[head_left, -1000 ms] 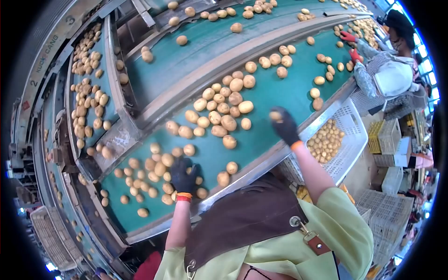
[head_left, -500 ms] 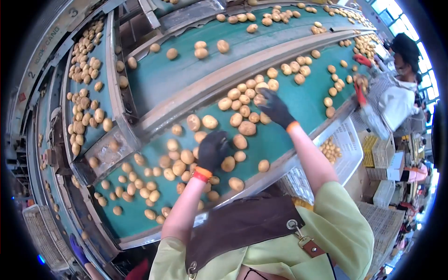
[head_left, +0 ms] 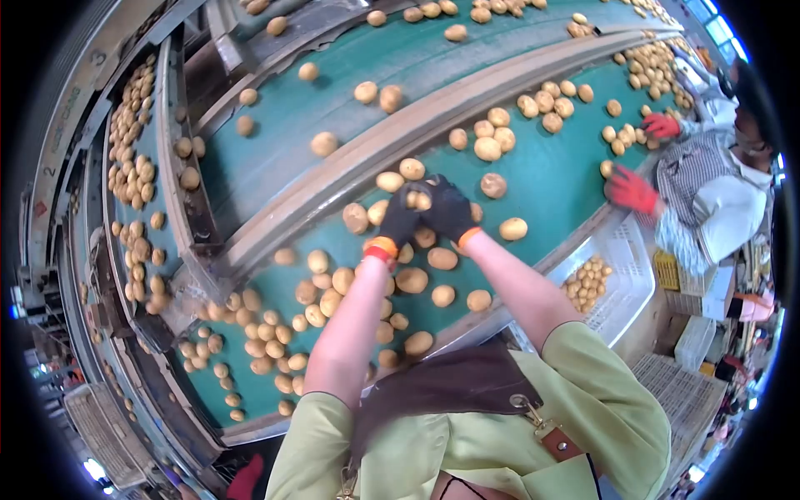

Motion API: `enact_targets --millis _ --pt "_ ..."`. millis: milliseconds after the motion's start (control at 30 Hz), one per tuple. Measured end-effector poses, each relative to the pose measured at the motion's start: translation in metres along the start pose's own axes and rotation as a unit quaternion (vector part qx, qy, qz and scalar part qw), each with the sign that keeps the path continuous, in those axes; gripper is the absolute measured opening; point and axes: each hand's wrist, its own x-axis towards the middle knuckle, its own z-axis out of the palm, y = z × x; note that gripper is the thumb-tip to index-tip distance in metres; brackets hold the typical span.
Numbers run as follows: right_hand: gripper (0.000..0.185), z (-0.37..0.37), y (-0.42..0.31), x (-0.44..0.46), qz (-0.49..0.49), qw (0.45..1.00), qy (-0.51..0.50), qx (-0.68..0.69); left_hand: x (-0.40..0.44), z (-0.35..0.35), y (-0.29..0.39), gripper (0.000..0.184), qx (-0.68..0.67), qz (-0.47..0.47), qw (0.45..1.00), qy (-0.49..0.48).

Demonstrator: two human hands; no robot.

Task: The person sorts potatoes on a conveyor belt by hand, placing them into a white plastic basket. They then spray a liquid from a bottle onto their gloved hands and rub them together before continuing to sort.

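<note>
My left hand (head_left: 399, 218), in a dark glove with an orange and red band at the wrist, has come together with my right hand (head_left: 448, 212), also dark-gloved. Between them they cup a few small potatoes (head_left: 419, 200), and both sets of fingers curl round these. Underneath is the green conveyor belt (head_left: 533, 196). Close by lie loose potatoes: one pale potato (head_left: 389, 182) just beyond my left hand, a browner potato (head_left: 493, 185) to the right of my right hand, and a larger potato (head_left: 442, 258) nearer my body. Some potatoes are partly hidden under my wrists.
A second green belt (head_left: 275, 125) carrying potatoes runs behind a long divider rail (head_left: 350, 162). At right, a co-worker's red-gloved hand (head_left: 633, 190) is over the belt. A white crate (head_left: 637, 275) with small potatoes stands below the belt edge. Stacked crates (head_left: 683, 400) are farther right.
My right hand has moved left and my left hand slightly up, so they now meet around small potatoes. Potatoes on the belts have shifted, and the view has turned slightly.
</note>
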Motion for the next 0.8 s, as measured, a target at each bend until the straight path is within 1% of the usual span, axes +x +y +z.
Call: enact_targets --millis 33,67,100,133,167,233,267,300,333,367,433,467,500,533,567,600,633,667,700,733,767,800 --pt "0.038 -0.005 -0.004 0.0 0.012 1.0 0.005 0.001 -0.002 -0.007 0.013 0.059 -0.041 -0.036 0.998 -0.03" --pt "0.037 -0.03 -0.003 0.007 0.043 0.994 -0.017 0.099 0.007 -0.002 0.033 0.059 -0.151 -0.12 0.981 -0.029" --pt "0.037 -0.043 -0.014 0.006 0.069 0.978 -0.034 0.194 0.005 -0.005 0.024 0.058 -0.168 -0.079 0.982 -0.032" --pt "0.044 -0.057 -0.022 0.001 0.088 0.977 -0.036 0.193 0.003 -0.002 0.029 0.058 -0.173 -0.076 0.982 -0.027" --pt "0.044 -0.073 -0.019 -0.004 0.101 0.975 -0.031 0.196 0.003 0.003 0.034 0.058 -0.18 -0.078 0.98 -0.02" --pt "0.057 -0.113 -0.008 -0.025 0.089 0.952 0.02 0.293 -0.004 0.037 0.066 0.058 -0.253 -0.121 0.946 -0.165" --pt "0.059 -0.15 -0.009 -0.038 0.105 0.943 0.017 0.314 -0.018 0.061 0.114 0.058 -0.161 -0.075 0.969 -0.172" --pt "0.061 -0.191 0.003 -0.051 0.12 0.935 0.012 0.334 -0.007 0.088 0.085 0.063 -0.1 0.048 0.972 -0.208" --pt "0.061 -0.21 0.03 -0.084 0.147 0.919 0.0 0.367 -0.023 0.121 0.122 0.063 -0.108 -0.034 0.96 -0.255" --pt "0.061 -0.24 0.047 -0.119 0.16 0.951 -0.011 0.263 -0.024 0.164 0.074 0.069 -0.154 -0.098 0.919 -0.35" --pt "0.062 -0.302 0.062 -0.174 0.246 0.953 -0.073 0.163 -0.058 0.192 0.119 0.072 -0.106 0.005 0.909 -0.403" --pt "0.061 -0.321 0.077 -0.205 0.344 0.915 -0.074 0.197 -0.071 0.2 0.096 0.067 0.033 0.148 0.919 -0.364" --pt "0.061 -0.33 0.089 -0.226 0.438 0.866 -0.074 0.23 -0.078 0.206 0.073 0.062 0.171 0.283 0.891 -0.31" --pt "0.061 -0.326 0.096 -0.231 0.438 0.866 -0.075 0.228 -0.079 0.202 0.072 0.055 0.253 0.303 0.872 -0.289" --pt "0.061 -0.32 0.104 -0.235 0.389 0.919 -0.056 -0.038 -0.079 0.19 0.07 0.049 0.334 0.32 0.845 -0.267" --pt "0.061 -0.317 0.111 -0.236 0.31 0.902 -0.033 -0.299 -0.085 0.168 0.058 0.035 0.351 0.386 0.834 -0.178" --pt "0.06 -0.308 0.118 -0.204 0.281 0.952 0.078 -0.094 -0.091 0.146 0.048 0.026 0.384 0.339 0.844 -0.157" --pt "0.059 -0.291 0.14 -0.177 0.259 0.962 0.084 -0.017 -0.095 0.117 0.058 0.024 0.406 0.378 0.82 -0.144" --pt "0.055 -0.285 0.119 -0.126 0.273 0.959 0.067 0.026 -0.102 0.101 0.064 0.021 0.461 0.28 0.823 -0.177" --pt "0.053 -0.262 0.128 -0.102 0.186 0.979 0.06 0.051 -0.114 0.084 0.063 0.02 0.454 0.308 0.823 -0.144" --pt "0.052 -0.239 0.144 -0.063 0.186 0.98 0.062 0.029 -0.115 0.063 0.073 0.019 0.447 0.326 0.825 -0.111" --pt "0.05 -0.208 0.164 -0.038 0.179 0.982 0.067 0.004 -0.133 0.048 0.069 0.019 0.459 0.284 0.837 -0.09"
